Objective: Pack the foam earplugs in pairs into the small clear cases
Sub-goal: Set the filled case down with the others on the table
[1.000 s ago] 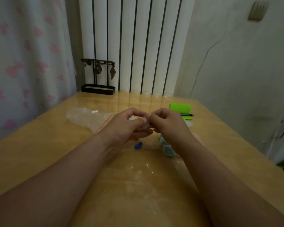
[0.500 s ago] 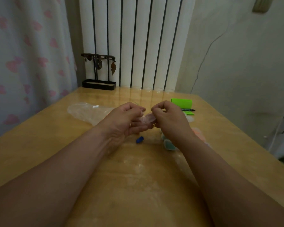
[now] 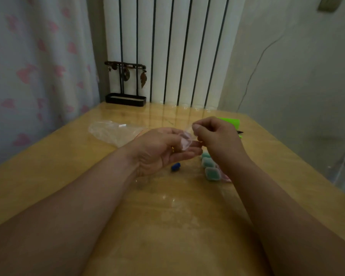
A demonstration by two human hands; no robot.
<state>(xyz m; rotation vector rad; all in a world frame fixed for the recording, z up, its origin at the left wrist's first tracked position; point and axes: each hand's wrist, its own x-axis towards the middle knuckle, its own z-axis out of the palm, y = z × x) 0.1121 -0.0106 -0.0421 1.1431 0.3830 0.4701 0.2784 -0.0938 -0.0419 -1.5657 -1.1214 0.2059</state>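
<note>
2 hands (image 3: pixel 157 150) (image 3: pixel 217 134), 1 clear case (image 3: pixel 184 141), 1 blue earplug (image 3: pixel 175 167), approx 3 filled cases (image 3: pixel 213 173), 1 bag (image 3: pixel 112 132)

What we cannot make out around the hands

We cannot tell whether the small clear plastic case (image 3: pixel 184 141), gripped between the left hand (image 3: pixel 159 150) and the right hand (image 3: pixel 217 136), has anything in it, because it is blurred. The right hand and forearm hide part of the bright green flat block (image 3: pixel 230 122), most of the black pen (image 3: pixel 241 132) and one side of the row of clear cases with teal foam inside (image 3: pixel 211 168). The small blue foam piece (image 3: pixel 175 167) is too blurred for us to tell its shape. The top edge cuts off the beige wall plate (image 3: pixel 327 5).
</note>
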